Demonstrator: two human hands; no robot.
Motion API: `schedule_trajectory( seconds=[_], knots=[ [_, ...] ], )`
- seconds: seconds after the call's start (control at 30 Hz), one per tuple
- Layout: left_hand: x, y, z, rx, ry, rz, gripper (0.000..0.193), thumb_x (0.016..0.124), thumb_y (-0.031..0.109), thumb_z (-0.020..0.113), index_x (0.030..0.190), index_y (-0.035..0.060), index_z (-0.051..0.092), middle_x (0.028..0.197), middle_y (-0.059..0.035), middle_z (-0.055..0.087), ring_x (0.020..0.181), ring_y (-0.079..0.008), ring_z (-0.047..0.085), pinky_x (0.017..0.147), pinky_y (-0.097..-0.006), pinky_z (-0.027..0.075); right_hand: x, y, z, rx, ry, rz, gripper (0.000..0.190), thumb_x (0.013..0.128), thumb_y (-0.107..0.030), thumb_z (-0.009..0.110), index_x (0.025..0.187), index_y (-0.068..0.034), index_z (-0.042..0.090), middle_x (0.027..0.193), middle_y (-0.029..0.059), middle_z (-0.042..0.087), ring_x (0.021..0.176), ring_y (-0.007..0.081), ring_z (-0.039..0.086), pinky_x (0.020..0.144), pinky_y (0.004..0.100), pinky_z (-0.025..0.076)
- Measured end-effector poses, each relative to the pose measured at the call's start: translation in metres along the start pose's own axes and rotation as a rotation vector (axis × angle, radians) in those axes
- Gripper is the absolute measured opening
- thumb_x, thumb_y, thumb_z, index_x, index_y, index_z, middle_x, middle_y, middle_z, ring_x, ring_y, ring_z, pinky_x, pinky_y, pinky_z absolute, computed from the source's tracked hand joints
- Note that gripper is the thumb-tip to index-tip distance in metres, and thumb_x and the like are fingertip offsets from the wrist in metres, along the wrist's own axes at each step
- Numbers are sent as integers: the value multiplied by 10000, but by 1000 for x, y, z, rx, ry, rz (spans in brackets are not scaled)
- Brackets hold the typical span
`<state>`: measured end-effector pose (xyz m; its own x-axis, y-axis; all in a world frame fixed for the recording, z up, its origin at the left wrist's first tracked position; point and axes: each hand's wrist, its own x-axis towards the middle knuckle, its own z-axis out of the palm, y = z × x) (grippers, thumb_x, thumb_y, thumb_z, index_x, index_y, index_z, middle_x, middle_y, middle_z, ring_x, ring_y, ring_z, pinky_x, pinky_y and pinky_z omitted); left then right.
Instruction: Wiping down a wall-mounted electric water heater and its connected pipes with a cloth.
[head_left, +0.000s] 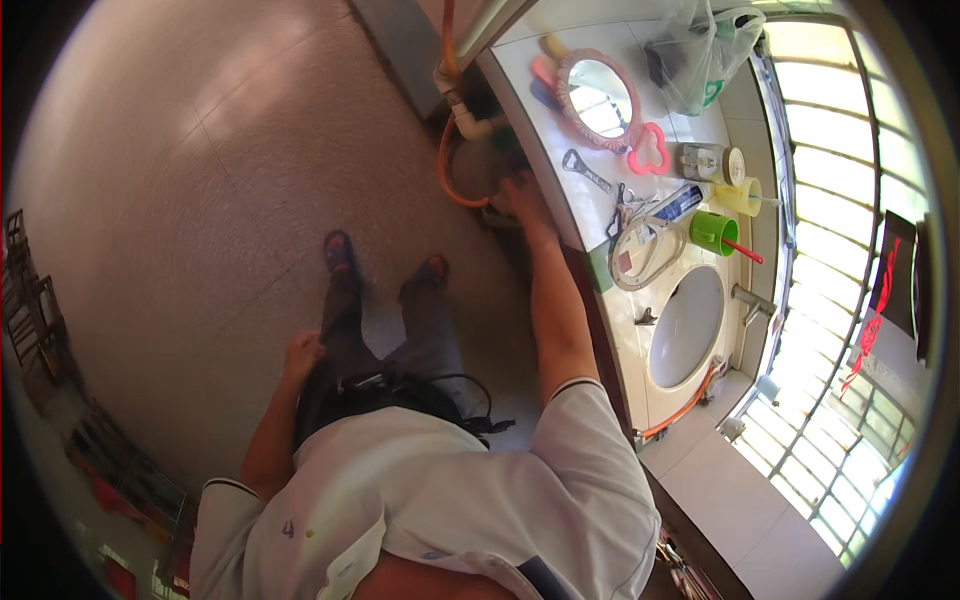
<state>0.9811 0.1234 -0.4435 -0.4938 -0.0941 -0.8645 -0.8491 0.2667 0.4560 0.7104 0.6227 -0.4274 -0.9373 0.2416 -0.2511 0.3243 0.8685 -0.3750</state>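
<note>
My right hand (521, 201) reaches down into the shadow below the counter's front edge. Its fingers are dim and partly hidden, so whether they grip anything is unclear. An orange hose (444, 169) curves down and ends close to these fingers. Above it, a white plastic pipe elbow (472, 125) points toward the space under the counter. A dim rounded object (478, 166) stands behind the hose. My left hand (302, 354) hangs beside my thigh, its fingers loosely curled and partly out of sight.
On the white tiled counter (544, 97) lie a pink-framed mirror (600, 97), a bottle opener (587, 171) and scissors (626, 206). A green cup (712, 233) stands by the oval washbasin (686, 330). A clear plastic bag (697, 60) sits at the far end, near the barred window (832, 150).
</note>
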Motion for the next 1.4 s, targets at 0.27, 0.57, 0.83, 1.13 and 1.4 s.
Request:
schedule_trajectory(
  seconds=[0.27,0.57,0.83,1.13,1.4],
  knots=[
    [-5,-13,-5,39,27,20,286,873,83,509,1117,14,642,852,-112,680,732,-170,642,690,-309,509,-2,3,-4,-21,-90,-102,520,874,-361,569,1233,15,557,1203,271,580,1158,396,545,984,441,429],
    [-4,7,-9,15,69,-83,313,885,158,532,1137,2,633,877,-99,668,774,-176,630,735,-317,494,-11,-14,-6,-33,110,-91,532,872,-374,584,1236,13,553,1210,261,581,1157,391,548,985,430,429],
    [2,-23,-5,236,-16,3,317,880,136,526,1150,4,626,873,-99,664,783,-177,632,747,-317,492,-1,25,7,122,-116,-180,493,864,-369,619,1211,-22,583,1122,233,628,1087,369,592,935,417,460],
    [-13,49,3,141,10,-12,305,868,95,516,1140,2,619,865,-98,668,776,-173,636,732,-316,507,-10,8,-1,38,173,-92,532,840,-390,616,1220,-19,578,1201,241,587,1156,391,537,1000,444,412],
    [-9,-24,0,459,6,308,255,801,122,615,1040,59,680,1019,-151,679,967,-301,648,898,-399,492,-3,-22,-19,-227,-443,-336,465,939,-274,475,1324,-14,486,1294,231,538,1237,366,491,1051,422,382]
  ],
)
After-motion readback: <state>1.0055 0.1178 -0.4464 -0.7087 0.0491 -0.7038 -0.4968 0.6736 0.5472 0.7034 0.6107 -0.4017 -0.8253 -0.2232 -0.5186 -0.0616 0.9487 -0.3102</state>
